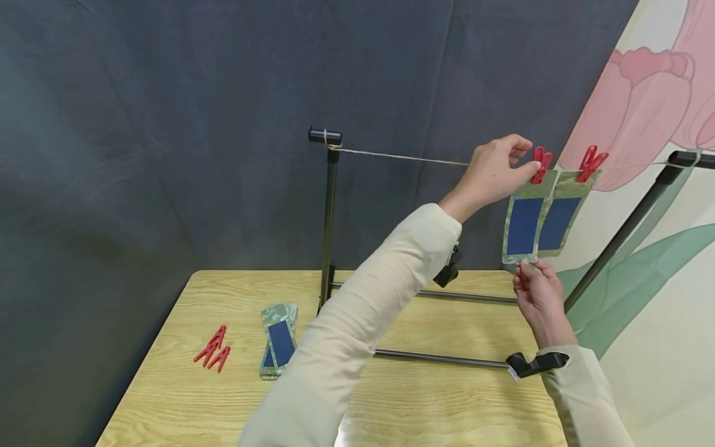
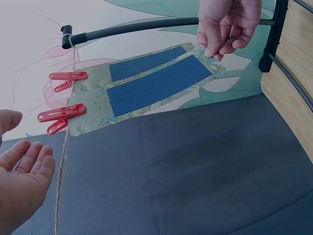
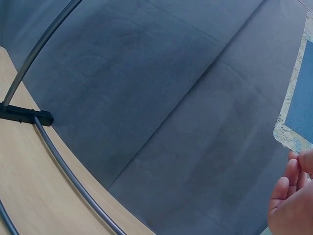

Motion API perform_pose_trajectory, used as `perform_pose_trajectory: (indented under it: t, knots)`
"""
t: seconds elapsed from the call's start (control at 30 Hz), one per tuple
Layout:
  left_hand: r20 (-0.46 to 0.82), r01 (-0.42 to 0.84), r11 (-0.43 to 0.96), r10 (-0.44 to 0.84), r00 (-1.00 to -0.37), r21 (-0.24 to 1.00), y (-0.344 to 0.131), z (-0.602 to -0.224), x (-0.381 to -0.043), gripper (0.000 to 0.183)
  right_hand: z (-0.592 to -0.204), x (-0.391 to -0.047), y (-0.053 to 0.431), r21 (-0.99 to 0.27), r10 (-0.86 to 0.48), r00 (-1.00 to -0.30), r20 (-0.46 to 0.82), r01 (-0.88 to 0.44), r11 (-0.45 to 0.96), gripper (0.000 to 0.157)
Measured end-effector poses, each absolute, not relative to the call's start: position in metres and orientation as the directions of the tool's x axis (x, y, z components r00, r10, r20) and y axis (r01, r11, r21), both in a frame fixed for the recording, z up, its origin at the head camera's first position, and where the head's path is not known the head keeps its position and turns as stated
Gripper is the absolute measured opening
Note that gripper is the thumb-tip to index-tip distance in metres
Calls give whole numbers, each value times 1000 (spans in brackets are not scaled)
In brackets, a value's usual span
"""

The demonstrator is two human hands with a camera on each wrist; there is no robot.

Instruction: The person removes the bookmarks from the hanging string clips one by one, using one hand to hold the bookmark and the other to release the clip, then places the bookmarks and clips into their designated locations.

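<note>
Two green-patterned cards (image 1: 525,225) with dark blue panels hang side by side from a string (image 1: 402,158), each under a red clothespin. The right hand (image 1: 540,295) pinches the lower edge of the left card between thumb and fingers; the left wrist view also shows this right hand (image 2: 230,24). Beside the left card's clothespin (image 2: 61,115) is the left hand (image 2: 24,181), its fingers loosely extended and apart from the pin. The right card has its own clothespin (image 1: 592,164). In the right wrist view only a corner of the left card (image 3: 288,131) shows above the fingers.
A black rack (image 1: 329,217) carries the string between its posts, with bars along the wooden table (image 1: 167,397). Several loose red clothespins (image 1: 215,349) lie at the left. A stack of similar cards (image 1: 279,341) lies nearby, partly behind the left sleeve. A grey curtain hangs behind.
</note>
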State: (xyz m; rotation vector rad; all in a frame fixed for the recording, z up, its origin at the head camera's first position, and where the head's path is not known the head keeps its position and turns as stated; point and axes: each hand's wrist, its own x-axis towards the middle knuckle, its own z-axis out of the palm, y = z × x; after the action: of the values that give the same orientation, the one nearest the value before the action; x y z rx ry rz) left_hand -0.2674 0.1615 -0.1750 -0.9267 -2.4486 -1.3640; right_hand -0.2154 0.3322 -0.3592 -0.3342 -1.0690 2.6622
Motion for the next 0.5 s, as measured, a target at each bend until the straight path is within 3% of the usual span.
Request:
perform_pose_trajectory:
  t: [0.5]
  knots:
    - [426,562,390,385,-819,729,167,-178,-272,44,-360,-210,335,-735,395,-912,-107,-196,-650,19]
